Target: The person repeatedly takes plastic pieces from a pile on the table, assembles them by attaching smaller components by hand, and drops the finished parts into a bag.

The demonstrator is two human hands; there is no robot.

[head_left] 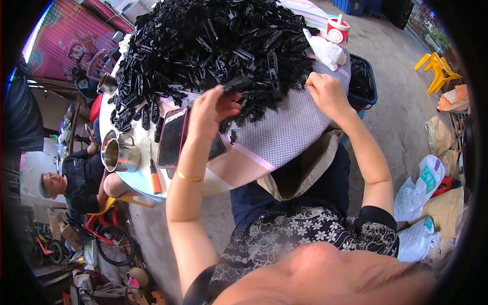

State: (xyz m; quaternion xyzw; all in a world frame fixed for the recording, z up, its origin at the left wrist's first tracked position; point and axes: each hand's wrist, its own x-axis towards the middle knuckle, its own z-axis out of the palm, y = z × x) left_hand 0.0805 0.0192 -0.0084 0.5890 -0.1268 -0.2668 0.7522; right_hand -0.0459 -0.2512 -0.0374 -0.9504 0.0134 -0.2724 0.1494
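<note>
A large heap of small black plastic parts (218, 46) covers the far side of the cloth-covered table (300, 119). At the heap's near edge, my left hand (209, 113) is curled, with a blurred black plastic part (238, 83) at its fingertips. My right hand (328, 96) hovers over the table's right side, thumb and fingers pinched together; what they hold, if anything, is too small to make out. A phone (173, 137) lies beside my left wrist, with another dark flat device (217, 146) partly hidden behind that wrist.
Left on the table are a metal mug (122, 154), an orange-handled screwdriver (154, 178) and a metal cup (107, 84). A red-and-white cup (338, 29) and white tissue (328, 51) sit far right. A dark bin (362, 81) stands beside the table; an open sack (300, 175) rests at my lap. Another person (81, 178) sits left.
</note>
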